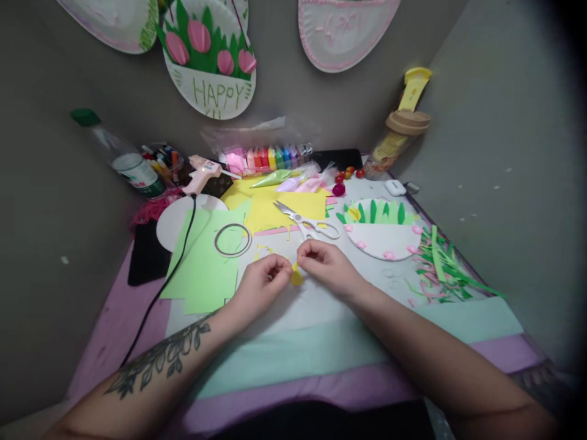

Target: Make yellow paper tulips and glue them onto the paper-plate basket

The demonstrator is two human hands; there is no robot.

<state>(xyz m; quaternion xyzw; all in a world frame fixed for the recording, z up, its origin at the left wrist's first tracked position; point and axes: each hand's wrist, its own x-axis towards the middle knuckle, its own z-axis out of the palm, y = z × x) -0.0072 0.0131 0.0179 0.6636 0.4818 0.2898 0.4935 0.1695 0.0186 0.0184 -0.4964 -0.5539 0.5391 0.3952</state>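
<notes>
My left hand (270, 276) and my right hand (323, 263) meet over the middle of the table, fingertips close together. Between them is a small yellow paper piece (297, 278), pinched by both hands; its exact shape is partly hidden by the fingers. Just beyond my right hand lie white-handled scissors (312, 227), blades parted, partly on yellow paper (266, 211). A decorated paper plate (383, 241) with green paper leaves, a yellow flower shape and pink dots lies to the right. Small yellow scraps (265, 250) lie beyond my left hand.
Green sheets (206, 269) and a tape roll (233, 239) lie left. A pink glue gun (202, 174) with a black cord stands behind. A bottle (131, 165), a lidded cup (397, 143), several clay colours (275, 157) and green-pink paper strips (440, 269) surround the workspace.
</notes>
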